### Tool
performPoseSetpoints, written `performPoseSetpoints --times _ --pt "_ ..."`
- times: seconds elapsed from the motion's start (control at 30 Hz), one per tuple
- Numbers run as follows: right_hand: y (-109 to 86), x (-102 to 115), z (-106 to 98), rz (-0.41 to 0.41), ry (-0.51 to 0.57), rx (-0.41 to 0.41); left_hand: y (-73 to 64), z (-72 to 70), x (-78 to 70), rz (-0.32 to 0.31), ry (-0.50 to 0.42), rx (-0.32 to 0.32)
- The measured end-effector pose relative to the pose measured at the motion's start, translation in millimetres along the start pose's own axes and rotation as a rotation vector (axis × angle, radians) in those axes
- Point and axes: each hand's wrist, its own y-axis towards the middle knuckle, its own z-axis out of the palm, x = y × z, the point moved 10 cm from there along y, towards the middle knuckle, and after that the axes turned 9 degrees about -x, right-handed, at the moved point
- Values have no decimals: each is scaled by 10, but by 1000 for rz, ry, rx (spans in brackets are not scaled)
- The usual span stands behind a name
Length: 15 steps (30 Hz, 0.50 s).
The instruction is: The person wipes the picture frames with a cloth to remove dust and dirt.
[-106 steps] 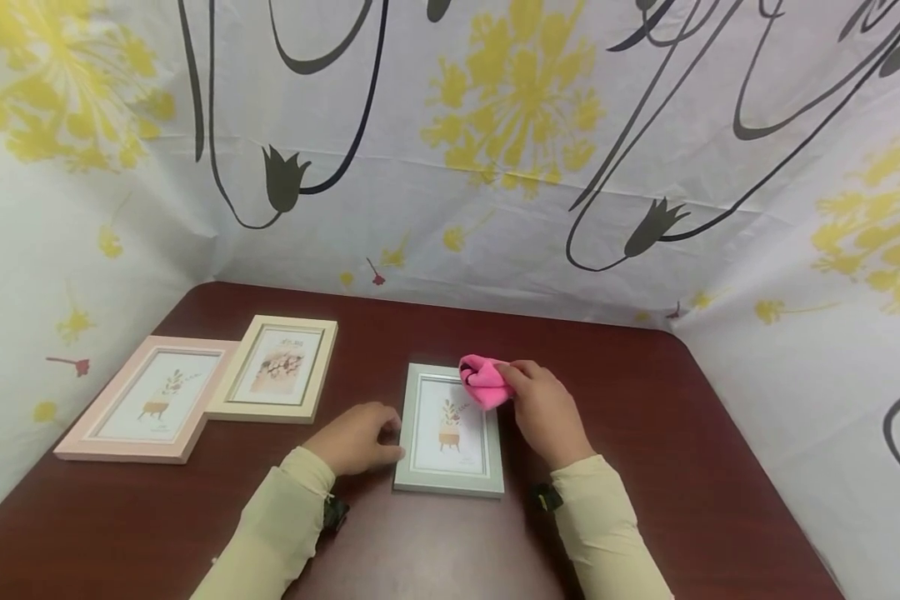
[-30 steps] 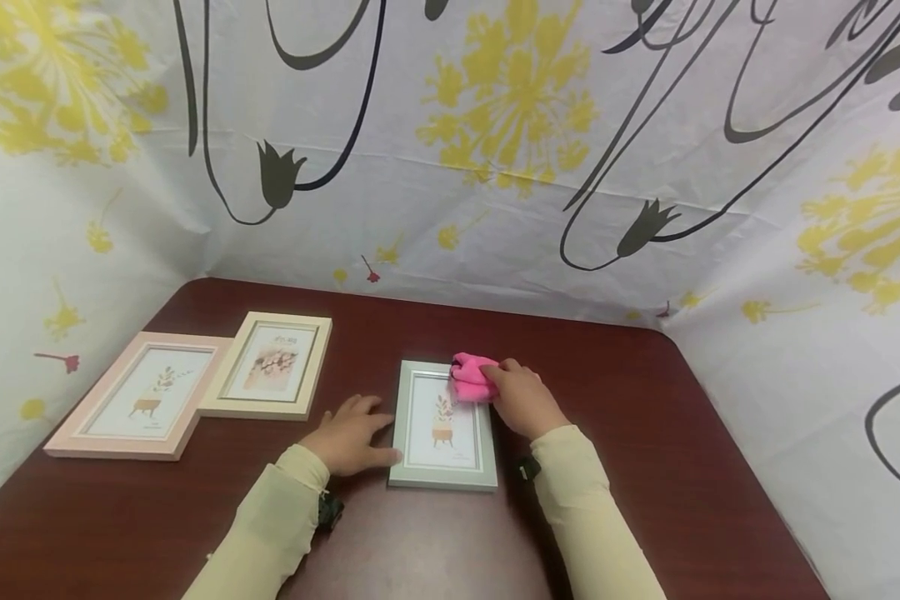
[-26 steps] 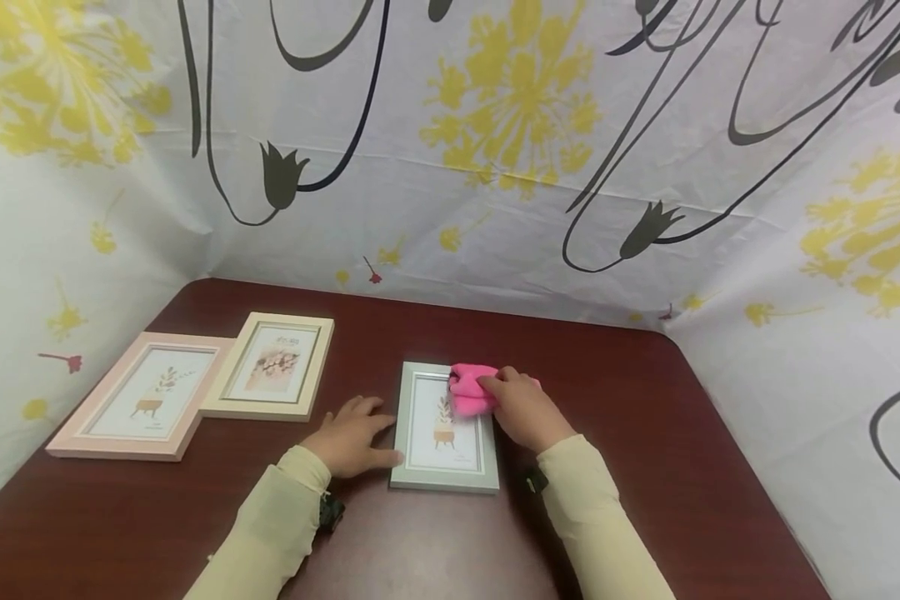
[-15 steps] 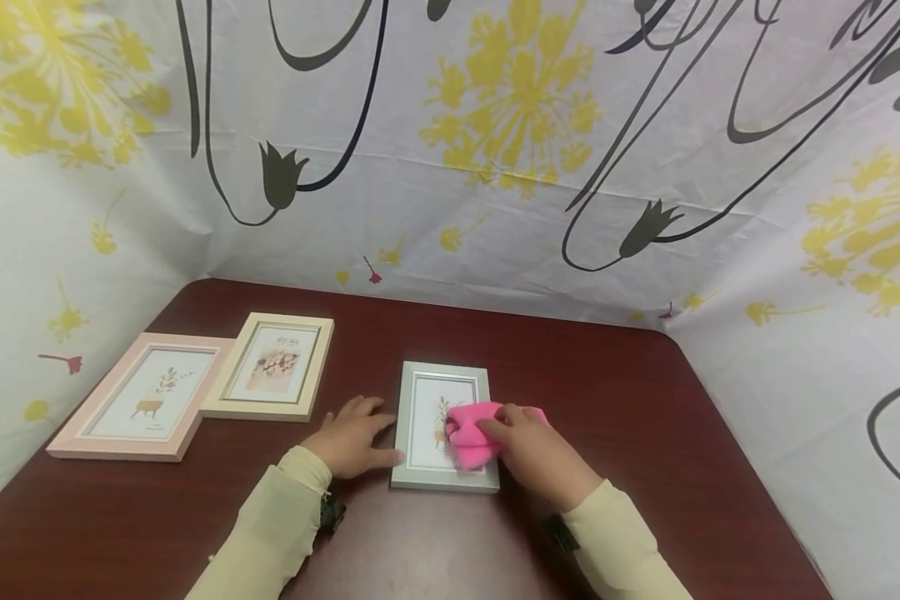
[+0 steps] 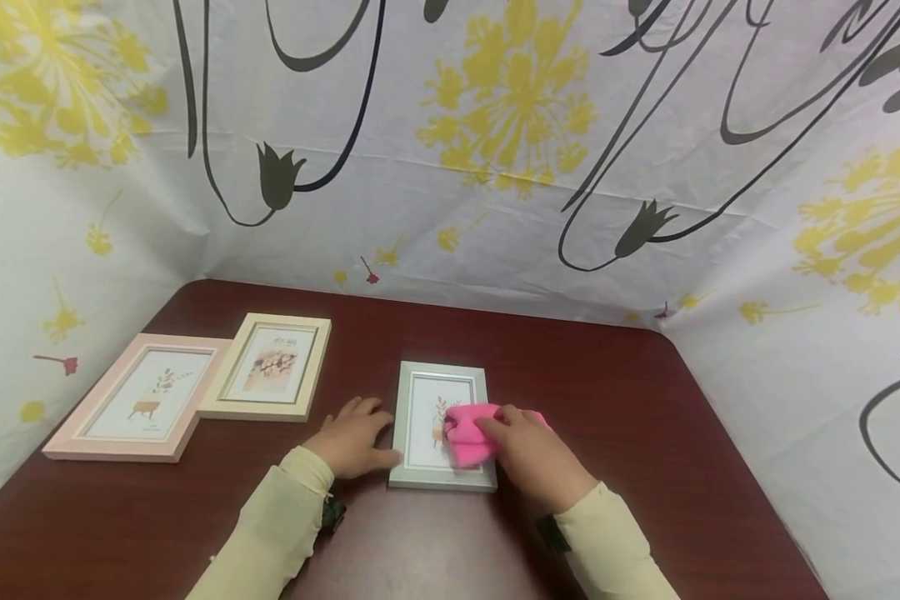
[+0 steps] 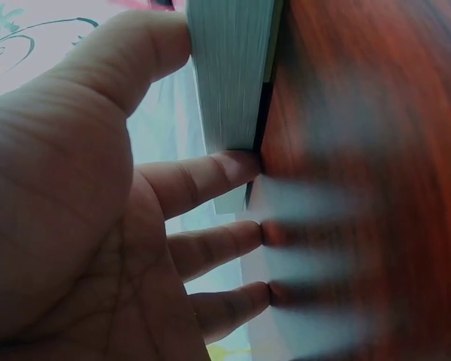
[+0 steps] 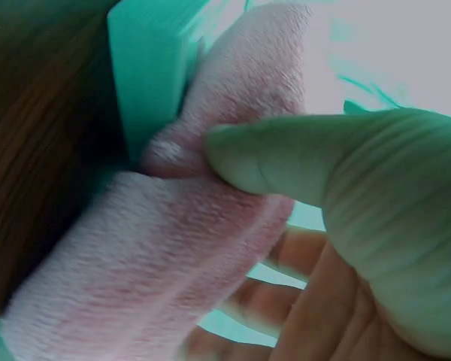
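Note:
A pale green picture frame (image 5: pixel 442 480) lies flat on the dark red-brown table, a plant print behind its pane. Against its left side my left hand (image 5: pixel 351 439) rests with fingers spread, the thumb at the frame's edge. In the left wrist view, the thumb and forefinger touch the frame's side (image 6: pixel 229 75), and the other fingertips meet the tabletop. My right hand (image 5: pixel 536 454) pinches a folded pink cloth (image 5: pixel 467 435) on the lower right of the pane. The right wrist view shows the thumb (image 7: pixel 263 154) pressing into the fuzzy cloth (image 7: pixel 150 256) beside the frame's edge.
At the left, a pink picture frame (image 5: pixel 112 454) and a cream picture frame (image 5: pixel 258 412) lie against each other on the table (image 5: pixel 390 550). A white cloth backdrop (image 5: pixel 390 108) with yellow flowers and dark stems surrounds the table's back and sides.
The right hand with the pink cloth has gone from the frame's upper right corner down to its lower right. The left hand's fingers are more spread than in the earliest view; the frames stay put.

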Motion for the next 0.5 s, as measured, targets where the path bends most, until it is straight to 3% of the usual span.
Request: performPoseSetpoints --times 0.2,0.37,0.5 --pt "321 -297 180 181 26 58 12 -16 4 -1 5 -10" --pt "547 -458 278 256 38 119 -3 -31 -12 0 1 -13" --pt "594 -511 299 281 54 142 -14 -35 -36 4 -5 -16"
